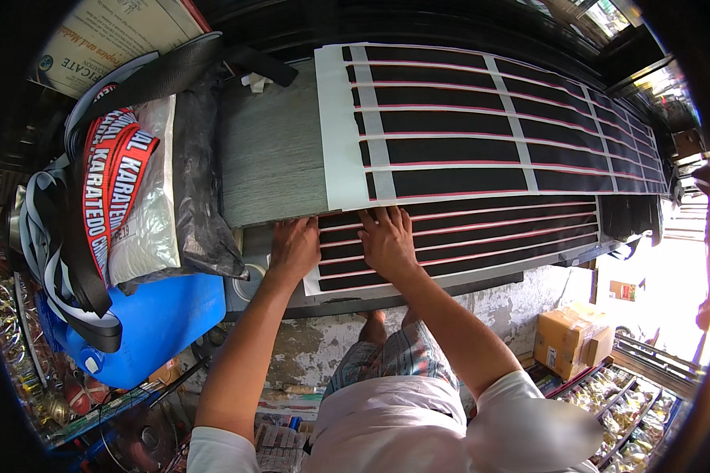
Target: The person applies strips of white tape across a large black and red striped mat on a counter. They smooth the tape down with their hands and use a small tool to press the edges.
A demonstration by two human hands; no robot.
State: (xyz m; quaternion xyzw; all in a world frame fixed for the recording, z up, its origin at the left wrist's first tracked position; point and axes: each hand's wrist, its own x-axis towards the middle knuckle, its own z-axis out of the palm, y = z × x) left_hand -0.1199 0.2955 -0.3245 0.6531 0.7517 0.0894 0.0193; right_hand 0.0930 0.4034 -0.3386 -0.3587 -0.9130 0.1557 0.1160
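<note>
Black strips with thin red edges lie in rows on a white sheet (479, 230) along the near side of the worktable. My right hand (389, 242) rests on this sheet with its fingers spread, the fingertips at the near edge of a second, larger sheet of black strips (449, 124). At the left end of the lower sheet is my left hand (294, 248), its fingers bent against the edge of a grey board (272, 148); whether it pinches anything is hidden. Whitish translucent bands cross the strips of the upper sheet, which partly covers the board and overhangs the lower sheet.
Printed red ribbons (115, 171) and black straps lie over plastic-wrapped packs (198, 177) at the left. Below them stands a blue plastic container (154, 331). A tape roll (248, 282) lies near my left wrist. A cardboard box (571, 337) and trays of small packets (633, 408) are at lower right.
</note>
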